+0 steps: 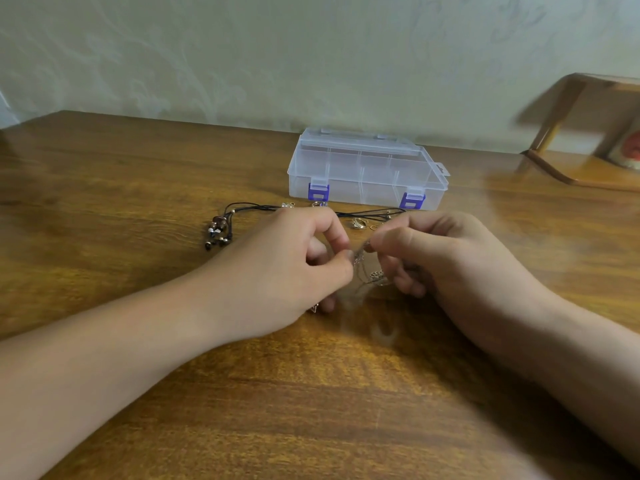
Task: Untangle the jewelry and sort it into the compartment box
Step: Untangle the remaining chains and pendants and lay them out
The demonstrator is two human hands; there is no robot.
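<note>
pinching a thin chain between left hand and right hand.

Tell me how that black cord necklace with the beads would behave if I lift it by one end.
The black cord necklace lies in loose curves, so it probably hangs limp. Its bead cluster sits at one end and would likely swing and drag. It runs behind the left hand, so it may snag.
</note>
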